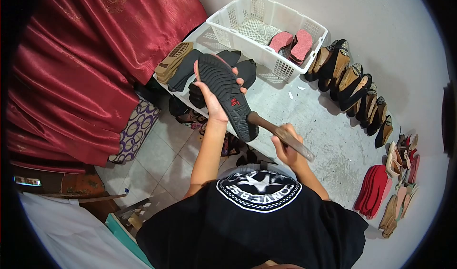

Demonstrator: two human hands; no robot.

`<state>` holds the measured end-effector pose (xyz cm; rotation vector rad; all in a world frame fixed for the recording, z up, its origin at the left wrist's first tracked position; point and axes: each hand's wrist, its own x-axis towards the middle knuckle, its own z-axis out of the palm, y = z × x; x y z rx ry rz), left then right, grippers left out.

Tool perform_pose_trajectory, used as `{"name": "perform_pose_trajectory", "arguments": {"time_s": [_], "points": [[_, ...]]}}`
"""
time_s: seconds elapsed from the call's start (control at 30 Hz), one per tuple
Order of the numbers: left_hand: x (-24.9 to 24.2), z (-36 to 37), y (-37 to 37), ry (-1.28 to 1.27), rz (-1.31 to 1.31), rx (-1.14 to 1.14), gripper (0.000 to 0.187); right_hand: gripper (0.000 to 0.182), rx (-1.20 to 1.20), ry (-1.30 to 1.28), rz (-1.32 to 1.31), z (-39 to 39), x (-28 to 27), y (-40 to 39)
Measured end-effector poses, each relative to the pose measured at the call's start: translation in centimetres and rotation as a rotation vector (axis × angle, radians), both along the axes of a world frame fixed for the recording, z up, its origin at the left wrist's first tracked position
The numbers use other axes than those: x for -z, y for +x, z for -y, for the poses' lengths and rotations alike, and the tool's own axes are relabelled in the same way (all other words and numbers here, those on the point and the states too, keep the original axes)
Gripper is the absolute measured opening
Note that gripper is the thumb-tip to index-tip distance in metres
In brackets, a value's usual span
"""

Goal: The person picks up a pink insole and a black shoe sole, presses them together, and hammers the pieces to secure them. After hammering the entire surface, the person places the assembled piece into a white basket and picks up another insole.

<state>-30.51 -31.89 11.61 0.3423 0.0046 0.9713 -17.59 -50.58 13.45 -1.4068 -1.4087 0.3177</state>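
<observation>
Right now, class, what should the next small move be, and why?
Probably a light tap with the hammer near the heel of the black sole: the left hand holds it, tread towards the camera, and the right hand has the hammer's head at that end.

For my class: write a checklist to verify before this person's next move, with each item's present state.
1. Left hand gripping the black sole: ok.
2. Right hand holding the tool: ok.
3. Left fingers away from the tool's dark end: ok.
4. Black sole flat on the table: not ok, held up in hand.
5. Tool's dark end touching the black sole: cannot tell, they overlap in view.
</observation>
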Motion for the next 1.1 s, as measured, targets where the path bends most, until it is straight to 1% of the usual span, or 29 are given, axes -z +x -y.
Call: {"name": "perform_pose_trajectory", "arguments": {"time_s": [0.03, 0.07, 0.1, 0.17, 0.2, 0.23, 0.3, 0.33, 0.43, 0.47, 0.57, 0.6, 0.7, 0.73, 0.83, 0.87, 0.97, 1.0, 1.1], "points": [[0.0, 0.4, 0.1, 0.006, -0.024, 0.002, 0.085, 0.024, -0.018, -0.121, 0.092, -0.1, -1.0, 0.0], [-0.2, 0.7, 0.3, 0.019, -0.049, 0.005, 0.085, 0.025, -0.017, -0.076, 0.136, -0.2, -0.8, 0.1], [-0.6, 0.8, 0.6, 0.036, -0.069, 0.004, 0.084, 0.024, -0.003, 0.036, 0.069, -0.4, -0.2, -0.1], [-0.8, 1.0, 0.6, -0.001, -0.02, 0.018, 0.084, 0.022, 0.02, 0.243, -0.068, -0.1, 1.1, -0.5], [-0.7, 0.9, 0.6, -0.02, 0.005, 0.032, 0.085, 0.023, -0.004, 0.226, -0.072, -0.2, 0.7, -0.4], [-0.5, 0.9, 0.7, -0.038, 0.032, 0.047, 0.085, 0.024, -0.011, 0.104, -0.015, -0.5, -0.4, -0.3], [-0.4, 1.4, 1.0, 0.004, -0.123, 0.016, 0.087, 0.026, -0.025, -0.139, 0.092, -1.0, -2.3, -0.2], [-0.6, 1.5, 1.2, 0.032, -0.204, 0.001, 0.088, 0.026, -0.03, -0.019, 0.211, -1.3, -1.5, 0.0], [-0.9, 2.3, 1.3, -0.015, -0.12, 0.09, 0.09, 0.024, 0.059, 0.275, 0.041, -1.2, 0.3, -0.8], [-0.8, 2.5, 1.3, 0.006, -0.125, 0.087, 0.09, 0.025, 0.026, 0.214, -0.125, -1.1, 1.2, -0.7], [-0.1, 2.7, 1.7, 0.103, -0.336, 0.084, 0.09, 0.027, 0.043, -0.041, 0.133, -2.0, -2.8, -0.7], [-0.5, 3.1, 1.9, 0.113, -0.395, 0.048, 0.091, 0.026, 0.034, -0.03, 0.17, -2.2, -2.3, -0.5], [-0.6, 3.5, 1.9, 0.089, -0.236, 0.102, 0.093, 0.024, 0.104, 0.244, 0.033, -2.2, -0.7, -0.5], [-0.5, 3.5, 1.7, 0.1, -0.179, 0.138, 0.093, 0.024, 0.094, 0.267, 0.023, -2.3, -0.8, -0.5], [-0.7, 3.8, 2.0, 0.096, -0.363, 0.085, 0.094, 0.024, 0.094, 0.023, 0.098, -3.1, -3.0, -0.1], [-0.6, 3.8, 2.1, 0.09, -0.341, 0.095, 0.094, 0.023, 0.123, 0.026, 0.105, -3.1, -2.5, 0.1], [-0.3, 4.0, 1.8, 0.054, -0.259, 0.177, 0.095, 0.022, 0.124, 0.293, -0.119, -3.4, 0.2, 0.3], [-0.5, 4.1, 1.6, 0.091, -0.207, 0.195, 0.096, 0.019, 0.138, 0.301, -0.054, -3.7, -0.3, 0.4], [-0.1, 4.3, 1.8, 0.149, -0.492, 0.163, 0.096, 0.017, 0.146, 0.154, 0.145, -4.7, -4.3, 0.4]]}}
